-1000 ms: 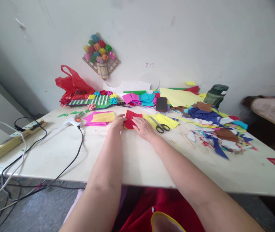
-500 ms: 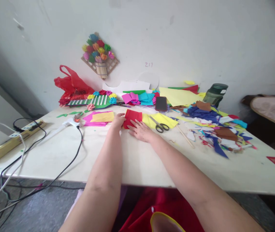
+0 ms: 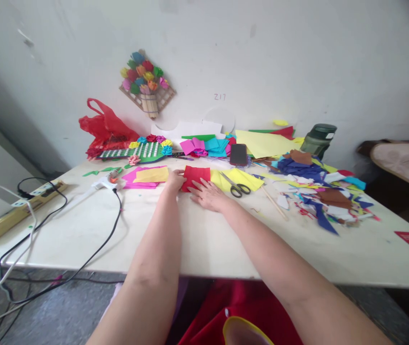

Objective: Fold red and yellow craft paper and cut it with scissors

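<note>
Red paper [image 3: 197, 173], far edge crosswise, long axis unclear, 2 hands [image 3: 208, 195] touching

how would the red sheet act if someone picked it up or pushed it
The red sheet looks thin, so it would probably lift light and somewhat floppy. Lying flat on the table, it might slide or buckle if pushed, though the right hand, spread over its near part, would likely hinder that.

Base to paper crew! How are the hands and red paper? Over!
Left hand at left edge of red paper. Right hand spread over its near edge. Paper looks flat. Scissors right, on yellow paper, seemingly clear.
</note>
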The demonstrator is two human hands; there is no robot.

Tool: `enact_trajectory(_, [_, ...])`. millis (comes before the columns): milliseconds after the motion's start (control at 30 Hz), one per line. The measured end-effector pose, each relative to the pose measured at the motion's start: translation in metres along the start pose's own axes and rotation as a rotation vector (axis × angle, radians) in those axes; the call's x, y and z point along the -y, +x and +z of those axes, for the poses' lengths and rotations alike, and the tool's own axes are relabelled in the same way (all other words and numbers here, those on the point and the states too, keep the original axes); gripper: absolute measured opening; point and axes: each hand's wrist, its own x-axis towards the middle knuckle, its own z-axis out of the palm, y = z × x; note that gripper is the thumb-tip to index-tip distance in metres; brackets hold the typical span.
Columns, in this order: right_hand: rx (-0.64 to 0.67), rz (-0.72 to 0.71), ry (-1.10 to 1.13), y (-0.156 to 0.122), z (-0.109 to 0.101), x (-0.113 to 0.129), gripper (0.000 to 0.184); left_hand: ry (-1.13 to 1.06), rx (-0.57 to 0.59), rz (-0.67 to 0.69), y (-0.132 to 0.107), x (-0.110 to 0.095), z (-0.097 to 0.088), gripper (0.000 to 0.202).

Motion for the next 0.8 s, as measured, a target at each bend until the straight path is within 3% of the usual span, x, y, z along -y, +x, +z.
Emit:
enact_trajectory(233, [0.004, 0.016, 0.011, -0.0015, -0.0017, 0.0022, 0.062, 0.048, -0.123, -0.063, 0.0041, -0.0037, 0.0015, 0.042])
enact_trajectory(467, [0.013, 0.014, 0.010, -0.0022, -0.0032, 0.0028, 0.061, 0.143, -0.142, -0.062, 0.0063, -0.0047, 0.0032, 0.047])
enact_trajectory(800, [0.025, 0.014, 0.017, -0.0025, -0.0055, 0.0034, 0.061, 0.201, -0.185, -0.029, -0.0027, -0.0089, 0.0059, 0.031])
